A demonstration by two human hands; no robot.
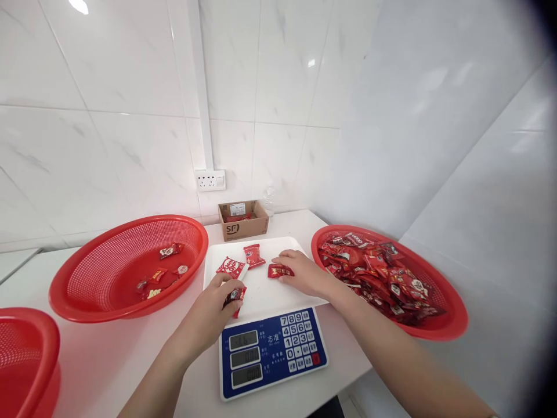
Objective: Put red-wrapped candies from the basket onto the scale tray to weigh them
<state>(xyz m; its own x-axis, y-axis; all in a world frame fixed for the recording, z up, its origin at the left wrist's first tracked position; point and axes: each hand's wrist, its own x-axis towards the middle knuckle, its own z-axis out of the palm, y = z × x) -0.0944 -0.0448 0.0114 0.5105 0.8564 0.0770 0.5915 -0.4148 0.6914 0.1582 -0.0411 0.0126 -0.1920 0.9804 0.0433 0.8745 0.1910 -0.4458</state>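
Left hand [213, 310] fingers pinch a candy [235, 296] angled upright; right hand [302, 273] fingers press a crosswise wrapper [279, 270].

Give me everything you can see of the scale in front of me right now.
The scale is a flat electronic counter scale on the white table. Its blue front panel slopes toward the camera, with three small grey displays on the left, unreadable, and a white number keypad on the right with one red key. Its white weighing tray carries four red wrapped candies; the left hand grips one at the near edge, and the right hand presses another.
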